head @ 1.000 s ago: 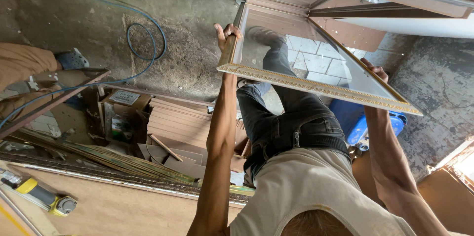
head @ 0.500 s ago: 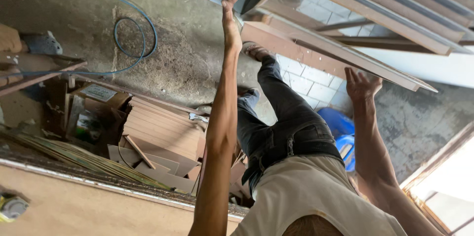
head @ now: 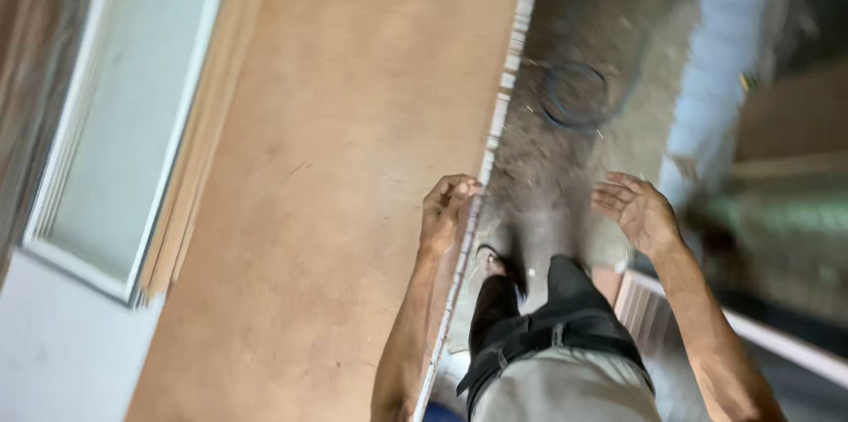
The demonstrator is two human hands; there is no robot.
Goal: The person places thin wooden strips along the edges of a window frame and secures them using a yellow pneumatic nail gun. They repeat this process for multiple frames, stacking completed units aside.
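- Standing nearest the camera, the person's grey shirt and black trousers (head: 552, 342) fill the bottom of the blurred head view, with 1 dark shoe (head: 502, 265) on the floor just beside the panel's edge.
- At the left hand (head: 448, 210), the fingers (head: 459, 188) are curled narrowly over the layered edge of a large flat brown plywood sheet (head: 336, 166), touching it at about mid-length; whether they clamp it firmly cannot be told through the blur.
- At the right hand (head: 638, 210), the palm is open and the fingers (head: 614, 197) are spread wide, holding nothing and hovering over the rough grey concrete floor (head: 565, 174), well apart from the sheet.
- The plywood sheet runs from the bottom of the view to the top, left of the person.
- Risk, as a judgement: with only 1 hand on a thin edge, the sheet could slip or tip, because the hold looks light and the other hand is off it.
- Risk, as a judgement: the shoe sits close to the edge, so a dropped sheet could land on the foot.
- Farther off, a coiled blue cable (head: 574, 95) lies on the floor; it could catch a step.
- To the far left, a pale framed glass panel (head: 132, 113) lies beside the sheet.
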